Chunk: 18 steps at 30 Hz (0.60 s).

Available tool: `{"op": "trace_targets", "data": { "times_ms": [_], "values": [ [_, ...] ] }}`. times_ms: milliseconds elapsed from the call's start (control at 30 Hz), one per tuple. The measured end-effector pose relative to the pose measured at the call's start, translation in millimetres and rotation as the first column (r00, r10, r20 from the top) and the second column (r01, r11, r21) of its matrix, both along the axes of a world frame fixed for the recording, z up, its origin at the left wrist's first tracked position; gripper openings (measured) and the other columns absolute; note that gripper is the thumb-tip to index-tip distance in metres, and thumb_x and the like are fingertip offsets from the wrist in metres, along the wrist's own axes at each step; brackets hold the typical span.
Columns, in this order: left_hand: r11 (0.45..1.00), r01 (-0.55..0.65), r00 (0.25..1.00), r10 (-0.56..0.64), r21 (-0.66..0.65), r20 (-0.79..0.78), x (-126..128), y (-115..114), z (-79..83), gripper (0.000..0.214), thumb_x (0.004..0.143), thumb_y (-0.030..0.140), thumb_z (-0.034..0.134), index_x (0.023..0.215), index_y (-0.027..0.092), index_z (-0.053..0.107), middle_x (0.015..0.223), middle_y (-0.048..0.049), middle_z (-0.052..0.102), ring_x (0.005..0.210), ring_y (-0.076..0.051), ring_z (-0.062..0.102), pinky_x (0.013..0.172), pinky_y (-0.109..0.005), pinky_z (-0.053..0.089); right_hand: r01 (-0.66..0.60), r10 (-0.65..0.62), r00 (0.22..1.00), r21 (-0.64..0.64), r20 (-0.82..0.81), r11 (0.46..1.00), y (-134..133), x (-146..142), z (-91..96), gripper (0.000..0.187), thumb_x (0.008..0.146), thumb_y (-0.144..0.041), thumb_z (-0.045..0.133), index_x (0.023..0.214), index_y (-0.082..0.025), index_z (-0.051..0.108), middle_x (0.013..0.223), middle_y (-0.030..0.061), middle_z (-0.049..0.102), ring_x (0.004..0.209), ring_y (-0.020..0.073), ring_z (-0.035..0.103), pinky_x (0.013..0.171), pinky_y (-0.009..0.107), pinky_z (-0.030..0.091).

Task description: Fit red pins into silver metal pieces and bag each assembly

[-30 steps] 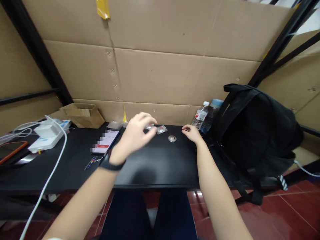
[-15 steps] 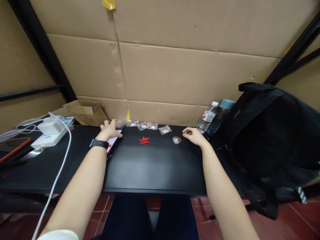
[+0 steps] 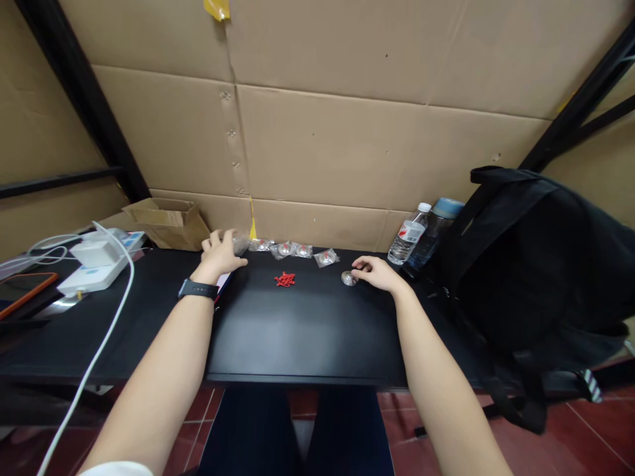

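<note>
My left hand (image 3: 219,253) lies over the phone (image 3: 223,279) at the back left of the black table (image 3: 297,330), fingers spread, with a black watch on the wrist. My right hand (image 3: 374,271) rests on the table with its fingertips touching a small round metal piece (image 3: 348,278). A little heap of red bits (image 3: 285,279) lies between the hands. Several small clear bags (image 3: 297,250) with metal parts line the back edge.
A black backpack (image 3: 536,264) fills the right side, with two water bottles (image 3: 411,235) beside it. At the left are a cardboard box (image 3: 166,221), a white charger with a cable (image 3: 96,261) and an orange-edged device (image 3: 22,291). Cardboard walls stand behind.
My left hand swung from the bags at the middle to the phone on the left, uncovering the red bits. My right hand's fingers moved left onto the metal piece.
</note>
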<state>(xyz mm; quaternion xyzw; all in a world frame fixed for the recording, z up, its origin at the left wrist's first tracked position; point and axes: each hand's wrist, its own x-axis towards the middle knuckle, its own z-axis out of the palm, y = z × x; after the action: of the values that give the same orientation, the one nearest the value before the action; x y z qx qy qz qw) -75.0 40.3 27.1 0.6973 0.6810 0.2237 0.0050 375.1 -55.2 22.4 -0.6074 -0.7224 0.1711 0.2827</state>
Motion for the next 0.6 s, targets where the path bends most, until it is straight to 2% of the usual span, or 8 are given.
{"op": "trace_targets", "data": {
  "times_ms": [67, 100, 167, 200, 267, 333, 600],
  "values": [
    [0.978, 0.198, 0.980, -0.197, 0.072, -0.018, 16.6, -7.3, 6.0, 0.068, 0.077, 0.044, 0.069, 0.140, 0.024, 0.053, 0.146, -0.0165, 0.047, 0.133, -0.039, 0.046, 0.109, -0.050, 0.040, -0.046, 0.047, 0.999, -0.009, 0.014, 0.999, -1.3, -6.1, -0.2, 0.035, 0.078, -0.040, 0.077, 0.106, -0.020, 0.073, 0.104, 0.0070, 0.072, 0.080, 0.0163, 0.065, 0.075, 0.029, 0.052],
    [0.939, 0.336, 0.942, -0.334, 0.073, -0.031, 26.5, -11.2, 8.2, 0.052, 0.081, 0.042, 0.065, 0.130, 0.024, 0.061, 0.138, -0.0132, 0.056, 0.129, -0.035, 0.052, 0.110, -0.047, 0.040, -0.075, 0.075, 0.997, -0.018, 0.016, 0.997, -1.4, -8.4, -0.9, 0.039, 0.075, -0.039, 0.080, 0.108, -0.020, 0.073, 0.105, 0.0068, 0.072, 0.082, 0.0167, 0.065, 0.077, 0.029, 0.052],
    [0.817, 0.577, 0.817, -0.575, 0.026, -0.046, 47.0, -19.4, 9.7, 0.031, 0.084, 0.038, 0.063, 0.110, 0.025, 0.072, 0.123, -0.0071, 0.067, 0.120, -0.028, 0.059, 0.109, -0.040, 0.042, -0.123, 0.124, 0.992, -0.040, 0.016, 0.992, -0.7, -11.7, -3.4, 0.047, 0.069, -0.034, 0.085, 0.112, -0.021, 0.072, 0.105, 0.0059, 0.071, 0.084, 0.0172, 0.065, 0.079, 0.029, 0.052],
    [0.770, 0.639, 0.769, -0.638, 0.005, -0.053, 56.5, -23.3, 9.0, 0.025, 0.083, 0.037, 0.064, 0.103, 0.025, 0.074, 0.119, -0.0055, 0.069, 0.116, -0.026, 0.061, 0.107, -0.038, 0.043, -0.134, 0.135, 0.991, -0.048, 0.018, 0.990, -0.1, -12.8, -4.8, 0.051, 0.066, -0.031, 0.087, 0.113, -0.022, 0.072, 0.105, 0.0054, 0.071, 0.084, 0.0171, 0.065, 0.079, 0.029, 0.052],
    [0.725, 0.688, 0.723, -0.687, -0.013, -0.073, 72.2, -30.2, 5.5, 0.020, 0.082, 0.035, 0.067, 0.096, 0.025, 0.076, 0.112, -0.0046, 0.072, 0.110, -0.024, 0.064, 0.102, -0.036, 0.046, -0.129, 0.131, 0.991, -0.047, 0.031, 0.990, 1.4, -14.6, -7.4, 0.054, 0.062, -0.025, 0.088, 0.114, -0.022, 0.071, 0.105, 0.0048, 0.070, 0.084, 0.0167, 0.064, 0.080, 0.029, 0.052],
    [0.718, 0.696, 0.714, -0.694, -0.009, -0.094, 82.5, -34.8, 0.6, 0.018, 0.082, 0.034, 0.067, 0.094, 0.024, 0.077, 0.107, -0.0047, 0.074, 0.105, -0.024, 0.066, 0.098, -0.035, 0.047, -0.108, 0.110, 0.993, -0.034, 0.052, 0.994, 2.7, -16.0, -9.3, 0.054, 0.061, -0.020, 0.087, 0.113, -0.022, 0.072, 0.106, 0.0049, 0.069, 0.085, 0.0165, 0.064, 0.080, 0.029, 0.051],
    [0.745, 0.667, 0.738, -0.656, 0.024, -0.155, 93.4, -36.3, -11.5, 0.016, 0.083, 0.028, 0.062, 0.080, 0.024, 0.077, 0.091, -0.0051, 0.076, 0.090, -0.023, 0.068, 0.084, -0.033, 0.048, -0.121, 0.121, 0.989, -0.014, 0.079, 0.993, 7.9, -14.3, -15.7, 0.045, 0.066, -0.017, 0.082, 0.110, -0.020, 0.073, 0.103, 0.0049, 0.071, 0.083, 0.0158, 0.065, 0.082, 0.029, 0.051]
  ]
}}
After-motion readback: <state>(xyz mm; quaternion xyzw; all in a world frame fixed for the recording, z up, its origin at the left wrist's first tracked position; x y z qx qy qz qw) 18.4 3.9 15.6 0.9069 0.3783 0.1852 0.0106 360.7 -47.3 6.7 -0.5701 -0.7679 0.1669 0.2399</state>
